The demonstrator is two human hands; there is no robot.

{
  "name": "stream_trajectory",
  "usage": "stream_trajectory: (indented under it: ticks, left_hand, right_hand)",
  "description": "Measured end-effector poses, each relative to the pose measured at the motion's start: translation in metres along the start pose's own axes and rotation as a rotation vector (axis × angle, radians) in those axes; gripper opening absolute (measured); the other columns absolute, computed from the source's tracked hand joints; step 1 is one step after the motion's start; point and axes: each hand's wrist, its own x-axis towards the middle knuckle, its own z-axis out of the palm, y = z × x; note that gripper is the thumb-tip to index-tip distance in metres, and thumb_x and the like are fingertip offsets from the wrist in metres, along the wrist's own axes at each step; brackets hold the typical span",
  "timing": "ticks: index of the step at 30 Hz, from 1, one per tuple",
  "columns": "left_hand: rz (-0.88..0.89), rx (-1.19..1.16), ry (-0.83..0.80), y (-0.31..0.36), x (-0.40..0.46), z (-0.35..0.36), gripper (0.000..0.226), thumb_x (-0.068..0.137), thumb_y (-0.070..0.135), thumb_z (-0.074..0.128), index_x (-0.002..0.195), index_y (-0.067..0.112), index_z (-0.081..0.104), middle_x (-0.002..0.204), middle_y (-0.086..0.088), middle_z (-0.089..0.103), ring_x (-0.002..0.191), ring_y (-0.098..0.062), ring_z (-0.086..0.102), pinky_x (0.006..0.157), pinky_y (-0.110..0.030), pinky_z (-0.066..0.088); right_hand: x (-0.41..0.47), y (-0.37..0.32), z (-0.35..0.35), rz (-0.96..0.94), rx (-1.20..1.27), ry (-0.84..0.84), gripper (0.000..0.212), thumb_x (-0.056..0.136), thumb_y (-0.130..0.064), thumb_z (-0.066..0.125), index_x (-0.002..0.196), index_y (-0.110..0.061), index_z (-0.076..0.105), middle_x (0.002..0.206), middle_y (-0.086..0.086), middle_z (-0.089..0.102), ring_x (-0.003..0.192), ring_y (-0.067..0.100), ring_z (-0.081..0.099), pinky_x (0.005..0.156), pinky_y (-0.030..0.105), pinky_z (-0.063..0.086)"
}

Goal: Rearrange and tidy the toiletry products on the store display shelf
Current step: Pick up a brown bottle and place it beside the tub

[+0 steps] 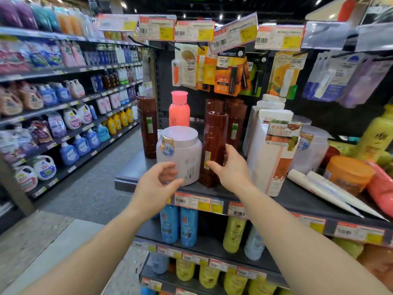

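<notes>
On the dark display shelf (131,177) a wide white jar (180,150) with a pale lid stands at the front, touching a tall brown bottle (214,135) to its right. My right hand (231,171) grips the lower part of that brown bottle, thumb on its front label and fingers round its right side. My left hand (157,186) hovers in front of the jar's lower face with thumb and fingers loosely curved; I cannot tell if it touches. Another brown bottle (147,126) and a pink bottle (179,109) stand behind the jar.
Right of my hands stand tall white bottles (270,156), an orange-lidded jar (348,173) and two lying white tubes (331,188). Carded lip balms (229,71) hang above. Blue and yellow bottles (178,224) fill the lower shelves. Detergent shelves (63,103) line the aisle on the left.
</notes>
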Motion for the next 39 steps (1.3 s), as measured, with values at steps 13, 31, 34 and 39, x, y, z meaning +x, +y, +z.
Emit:
stream_trajectory:
  ticks: [13, 31, 34, 39]
  left_hand:
    - [0.125, 0.103, 0.217, 0.001, 0.021, -0.017, 0.061, 0.064, 0.042, 0.082, 0.117, 0.035, 0.052, 0.100, 0.020, 0.050, 0.094, -0.001, 0.050, 0.077, -0.022, 0.044]
    - [0.036, -0.073, 0.006, -0.004, 0.079, 0.004, 0.127, 0.047, 0.042, 0.092, 0.148, 0.027, 0.017, 0.146, 0.001, 0.038, 0.131, -0.015, 0.039, 0.106, -0.036, 0.035]
    - [0.064, -0.067, 0.030, -0.005, 0.078, 0.004, 0.119, 0.051, 0.040, 0.092, 0.146, 0.025, 0.022, 0.142, 0.002, 0.041, 0.127, -0.014, 0.041, 0.105, -0.035, 0.037]
    - [0.104, -0.101, 0.094, 0.005, 0.077, -0.011, 0.115, 0.053, 0.038, 0.091, 0.146, 0.025, 0.024, 0.140, 0.004, 0.041, 0.123, -0.009, 0.041, 0.102, -0.030, 0.036]
  right_hand:
    - [-0.012, -0.004, -0.004, 0.052, 0.041, -0.001, 0.075, 0.076, -0.041, 0.078, 0.139, -0.034, 0.038, 0.125, -0.009, 0.059, 0.109, 0.010, 0.057, 0.090, 0.030, 0.050]
    - [-0.065, -0.001, -0.012, 0.143, 0.117, 0.070, 0.074, 0.080, -0.032, 0.076, 0.142, -0.031, 0.035, 0.131, -0.005, 0.053, 0.107, 0.007, 0.052, 0.088, 0.025, 0.044]
    - [-0.068, 0.000, -0.012, 0.149, 0.112, 0.079, 0.074, 0.080, -0.033, 0.076, 0.141, -0.034, 0.035, 0.130, -0.008, 0.052, 0.107, 0.005, 0.050, 0.087, 0.023, 0.044]
    - [-0.071, -0.006, -0.011, 0.117, 0.155, 0.102, 0.069, 0.080, -0.032, 0.077, 0.138, -0.034, 0.039, 0.125, -0.010, 0.053, 0.107, 0.005, 0.053, 0.081, 0.016, 0.043]
